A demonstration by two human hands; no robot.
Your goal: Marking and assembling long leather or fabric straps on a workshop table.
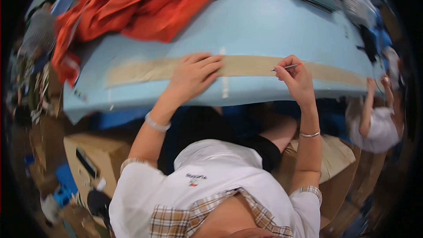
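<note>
A long tan strip of fabric or paper [141,70] lies across a light blue table [264,22]. My left hand [194,76] rests flat on the strip, fingers spread, pressing it down. My right hand [296,79] is further right and pinches a thin pen-like tool [291,66], whose tip points left at the strip's upper edge. A short pale mark [224,86] crosses the strip between my two hands. Both wrists wear thin bracelets.
A heap of orange cloth [132,9] covers the table's far left. More cloth and clutter lie at the far right edge. Another person in white [374,119] is at the right. Cardboard boxes [101,150] stand below the table by my knees.
</note>
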